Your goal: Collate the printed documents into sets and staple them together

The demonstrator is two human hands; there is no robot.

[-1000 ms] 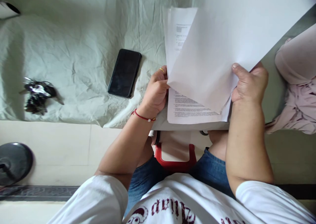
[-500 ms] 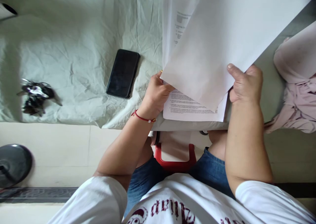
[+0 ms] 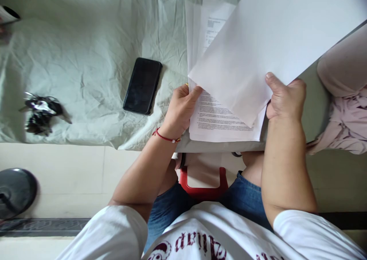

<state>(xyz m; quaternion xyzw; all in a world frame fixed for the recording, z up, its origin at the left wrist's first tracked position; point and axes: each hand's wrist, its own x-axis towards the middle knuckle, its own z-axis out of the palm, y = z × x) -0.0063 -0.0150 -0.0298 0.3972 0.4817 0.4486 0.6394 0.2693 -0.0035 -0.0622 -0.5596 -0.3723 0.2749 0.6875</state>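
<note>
A stack of printed papers (image 3: 222, 124) lies near the front edge of the cloth-covered table. My left hand (image 3: 182, 109) pinches its left edge, thumb on top and the other fingers partly hidden beneath. Over the stack slants a large white sheet (image 3: 258, 50), its visible side blank and its lower corner bent. My right hand (image 3: 286, 97) grips that sheet's lower right edge with the thumb on top; its fingers are hidden underneath. More sheets with print show behind it at the upper left.
On the green cloth (image 3: 86, 61), left of the papers, lie a black phone (image 3: 142, 85) and a dark bunch with metallic parts (image 3: 43, 113). Pink fabric (image 3: 348, 118) sits at the right. Below are a red stool (image 3: 205, 193) and a dark round base (image 3: 17, 191).
The white sheet's left corner has come off my left hand and moved slightly up. My left thumb now rests on the printed stack's edge. My right hand has barely moved.
</note>
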